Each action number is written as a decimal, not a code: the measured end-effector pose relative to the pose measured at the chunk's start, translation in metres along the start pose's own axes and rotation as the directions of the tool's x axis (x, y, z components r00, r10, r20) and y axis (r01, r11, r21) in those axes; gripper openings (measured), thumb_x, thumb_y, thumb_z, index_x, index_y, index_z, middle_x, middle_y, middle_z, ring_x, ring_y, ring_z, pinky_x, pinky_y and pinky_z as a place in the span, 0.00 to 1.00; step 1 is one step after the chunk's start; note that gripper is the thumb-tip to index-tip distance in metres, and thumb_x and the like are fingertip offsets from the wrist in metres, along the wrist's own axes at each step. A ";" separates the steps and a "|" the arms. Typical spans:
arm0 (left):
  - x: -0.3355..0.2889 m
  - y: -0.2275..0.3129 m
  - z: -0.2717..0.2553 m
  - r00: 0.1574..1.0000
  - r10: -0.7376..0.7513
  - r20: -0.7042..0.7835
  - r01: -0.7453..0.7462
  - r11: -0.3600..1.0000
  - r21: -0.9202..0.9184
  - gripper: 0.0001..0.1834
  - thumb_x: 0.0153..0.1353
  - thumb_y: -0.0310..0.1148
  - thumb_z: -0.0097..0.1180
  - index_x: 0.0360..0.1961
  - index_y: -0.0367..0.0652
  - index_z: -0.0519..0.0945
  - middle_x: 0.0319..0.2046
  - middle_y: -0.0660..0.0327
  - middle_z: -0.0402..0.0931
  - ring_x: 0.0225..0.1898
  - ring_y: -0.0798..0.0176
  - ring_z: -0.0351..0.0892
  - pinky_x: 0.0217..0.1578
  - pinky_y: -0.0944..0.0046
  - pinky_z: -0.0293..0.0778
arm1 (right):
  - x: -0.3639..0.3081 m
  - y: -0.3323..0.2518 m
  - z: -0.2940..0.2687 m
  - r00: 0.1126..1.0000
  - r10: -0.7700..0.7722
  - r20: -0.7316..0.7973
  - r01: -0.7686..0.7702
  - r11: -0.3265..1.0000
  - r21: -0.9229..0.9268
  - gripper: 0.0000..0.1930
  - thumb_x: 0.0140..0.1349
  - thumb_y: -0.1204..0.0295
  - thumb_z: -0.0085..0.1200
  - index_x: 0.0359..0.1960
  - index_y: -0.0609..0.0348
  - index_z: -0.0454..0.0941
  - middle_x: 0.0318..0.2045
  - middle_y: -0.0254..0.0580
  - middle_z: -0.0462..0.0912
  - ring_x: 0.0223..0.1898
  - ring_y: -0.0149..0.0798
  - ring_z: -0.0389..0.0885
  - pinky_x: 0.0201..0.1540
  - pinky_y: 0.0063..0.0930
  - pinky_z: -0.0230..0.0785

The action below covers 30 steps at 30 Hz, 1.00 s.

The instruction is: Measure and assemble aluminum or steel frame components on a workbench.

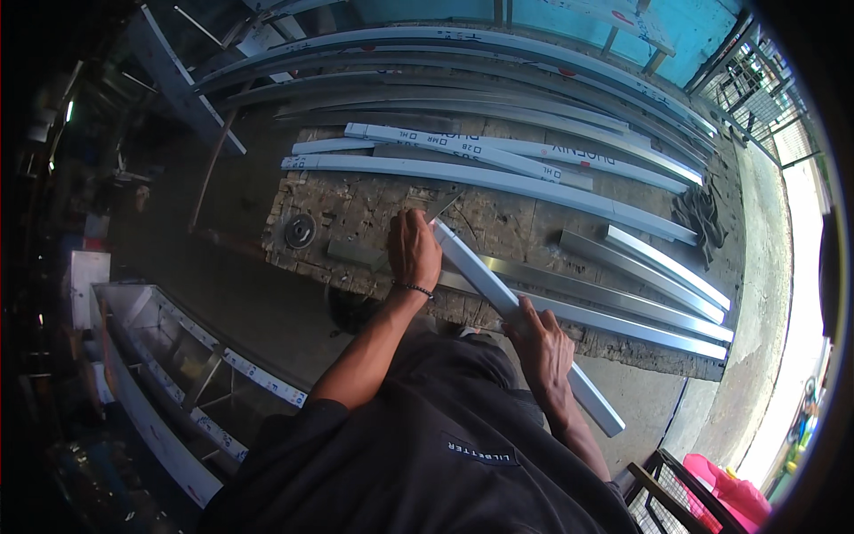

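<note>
A long square metal tube (pixel 480 274) with pale film on it lies slantwise across the bench's near edge, its lower end sticking out past my right side. My right hand (pixel 541 345) is wrapped round the tube at its middle. My left hand (pixel 414 251), with a dark bead bracelet at the wrist, is closed beside the tube's far end. A thin flat metal piece (pixel 445 203) juts out from its fingertips; its kind is unclear, and the fingers hide part of it.
The worn wooden bench (pixel 356 209) carries several film-covered metal bars (pixel 498 181) at the back and shorter bars (pixel 676 271) at right. A round disc (pixel 301 231) lies at left, a dark cloth (pixel 703 218) at far right. A metal frame (pixel 191 374) stands lower left.
</note>
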State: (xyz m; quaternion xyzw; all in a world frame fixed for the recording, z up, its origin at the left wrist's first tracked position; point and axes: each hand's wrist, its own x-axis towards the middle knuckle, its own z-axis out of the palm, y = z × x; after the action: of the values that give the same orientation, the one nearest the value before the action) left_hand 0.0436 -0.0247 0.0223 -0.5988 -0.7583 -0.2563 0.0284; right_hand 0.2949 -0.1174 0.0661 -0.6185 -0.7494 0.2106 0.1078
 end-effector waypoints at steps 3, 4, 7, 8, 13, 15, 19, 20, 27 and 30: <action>0.001 -0.009 0.000 0.999 -0.035 0.030 0.035 0.999 -0.008 0.10 0.63 0.27 0.58 0.44 0.37 0.74 0.42 0.49 0.75 0.47 0.45 0.75 0.47 0.47 0.72 | 0.003 -0.003 0.000 0.999 0.031 0.040 -0.031 1.000 -0.002 0.31 0.58 0.57 0.68 0.65 0.36 0.74 0.33 0.42 0.79 0.30 0.50 0.85 0.29 0.46 0.74; 0.002 -0.013 0.000 0.998 -0.048 0.039 0.048 0.999 0.004 0.10 0.65 0.29 0.58 0.44 0.36 0.74 0.41 0.49 0.75 0.46 0.44 0.75 0.47 0.48 0.72 | 0.003 -0.003 0.000 0.998 0.038 0.053 -0.038 0.999 0.002 0.31 0.58 0.56 0.68 0.65 0.36 0.74 0.33 0.42 0.79 0.31 0.50 0.86 0.30 0.46 0.74; 0.005 -0.024 0.000 0.998 -0.054 -0.030 0.054 0.999 0.002 0.10 0.66 0.30 0.57 0.43 0.36 0.74 0.40 0.48 0.75 0.46 0.43 0.75 0.47 0.48 0.72 | 0.004 -0.001 0.001 0.998 0.049 0.051 -0.050 0.999 0.004 0.32 0.58 0.56 0.68 0.66 0.36 0.74 0.33 0.42 0.79 0.31 0.49 0.85 0.30 0.45 0.74; 0.004 -0.025 0.000 0.991 -0.130 0.008 0.130 0.991 -0.015 0.11 0.69 0.33 0.55 0.44 0.36 0.74 0.39 0.48 0.76 0.45 0.41 0.76 0.46 0.47 0.72 | 0.004 0.000 0.001 0.998 0.046 0.052 -0.046 0.999 0.002 0.32 0.58 0.56 0.68 0.66 0.36 0.74 0.33 0.42 0.79 0.31 0.49 0.85 0.30 0.45 0.74; 0.007 -0.045 0.006 0.937 -0.295 0.187 0.343 0.877 -0.337 0.16 0.73 0.40 0.53 0.39 0.35 0.75 0.31 0.49 0.78 0.34 0.47 0.79 0.38 0.53 0.72 | 0.007 0.008 0.002 1.000 0.029 0.000 -0.029 1.000 0.004 0.32 0.57 0.54 0.69 0.65 0.37 0.75 0.32 0.42 0.79 0.30 0.48 0.84 0.30 0.44 0.74; 0.012 -0.047 0.012 0.924 -0.355 0.140 0.351 0.645 -0.679 0.16 0.70 0.40 0.58 0.41 0.34 0.77 0.36 0.46 0.81 0.40 0.43 0.83 0.40 0.49 0.75 | 0.008 0.010 0.001 1.000 0.030 0.000 -0.030 1.000 0.001 0.32 0.57 0.54 0.69 0.65 0.38 0.75 0.32 0.42 0.79 0.30 0.48 0.84 0.31 0.44 0.74; 0.025 -0.023 -0.018 0.868 -0.369 0.331 0.495 0.679 -0.541 0.17 0.68 0.42 0.60 0.37 0.35 0.78 0.30 0.48 0.82 0.37 0.45 0.84 0.36 0.49 0.75 | 0.008 0.013 0.000 0.999 0.029 0.015 -0.029 1.000 0.009 0.32 0.57 0.54 0.69 0.65 0.41 0.76 0.32 0.43 0.79 0.30 0.49 0.84 0.31 0.44 0.74; 0.024 -0.030 -0.012 0.916 -0.294 0.273 0.398 0.752 -0.525 0.18 0.67 0.43 0.62 0.37 0.35 0.78 0.28 0.52 0.80 0.32 0.54 0.81 0.34 0.54 0.73 | 0.008 0.012 -0.001 1.000 0.017 0.019 -0.018 1.000 0.006 0.32 0.57 0.54 0.69 0.65 0.41 0.76 0.32 0.43 0.79 0.30 0.49 0.84 0.31 0.44 0.74; 0.007 -0.037 -0.021 0.973 -0.231 0.025 0.225 0.907 -0.357 0.14 0.68 0.39 0.59 0.35 0.37 0.79 0.30 0.49 0.81 0.34 0.43 0.82 0.35 0.49 0.74 | 0.015 0.033 0.003 0.988 0.137 0.067 -0.148 0.964 0.222 0.32 0.60 0.55 0.68 0.65 0.50 0.77 0.34 0.47 0.84 0.33 0.43 0.87 0.34 0.39 0.77; -0.012 -0.098 -0.047 0.885 -0.465 -0.030 0.383 0.763 -0.520 0.16 0.69 0.40 0.59 0.35 0.36 0.78 0.29 0.50 0.80 0.28 0.48 0.76 0.35 0.54 0.73 | 0.032 0.041 -0.011 0.932 0.315 0.182 -0.362 0.845 0.393 0.33 0.62 0.56 0.68 0.66 0.57 0.75 0.34 0.41 0.84 0.32 0.31 0.81 0.34 0.33 0.75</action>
State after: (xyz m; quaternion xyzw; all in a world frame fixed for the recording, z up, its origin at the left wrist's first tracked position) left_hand -0.0555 -0.0697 0.0240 -0.3753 -0.7766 -0.4899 -0.1267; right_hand 0.3290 -0.0778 0.0538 -0.6905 -0.5699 0.4164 0.1581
